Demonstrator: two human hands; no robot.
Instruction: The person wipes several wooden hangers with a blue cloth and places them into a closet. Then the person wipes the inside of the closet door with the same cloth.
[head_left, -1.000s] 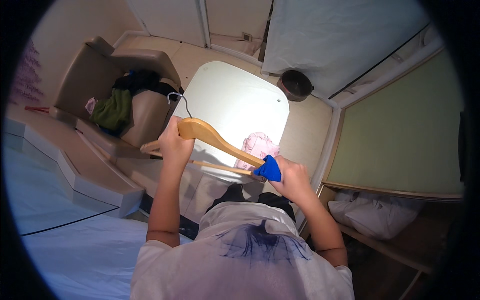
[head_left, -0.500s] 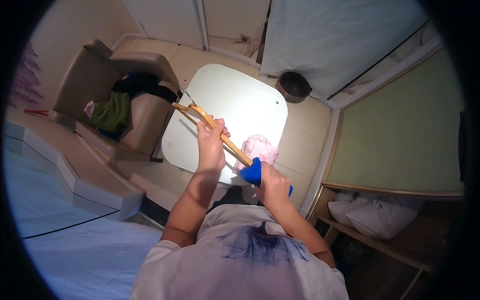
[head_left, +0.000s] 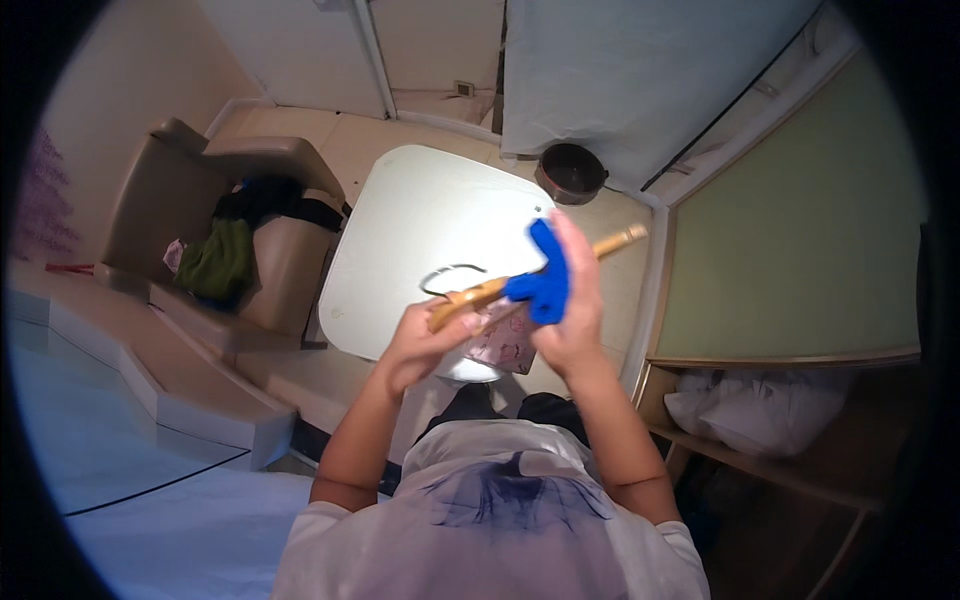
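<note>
My left hand (head_left: pixel 428 345) is closed around a wooden clothes hanger (head_left: pixel 480 294), whose dark metal hook (head_left: pixel 452 272) curves over the white table. The hanger slants up to the right in front of me, its far end (head_left: pixel 620 240) sticking out beyond my other hand. My right hand (head_left: pixel 578 300) presses a blue cloth (head_left: pixel 547 285) against the bar, its fingers stretched up along the cloth. Beneath the hanger, a pink patterned folded cloth (head_left: pixel 510 352) lies at the table's near edge, partly covered by my hands.
The white table (head_left: pixel 375 240) stands before me. At left, a beige armchair (head_left: pixel 150 215) holds green and dark clothes (head_left: pixel 218 258). A dark round bin (head_left: pixel 572 172) is on the floor behind the table. To the right are a pale green panel (head_left: pixel 790 240) and a shelf with white bags (head_left: pixel 745 410).
The hanger has swung round from pointing up-left to slanting up-right. My right hand with the blue cloth has moved up and away from me; my left hand has come lower.
</note>
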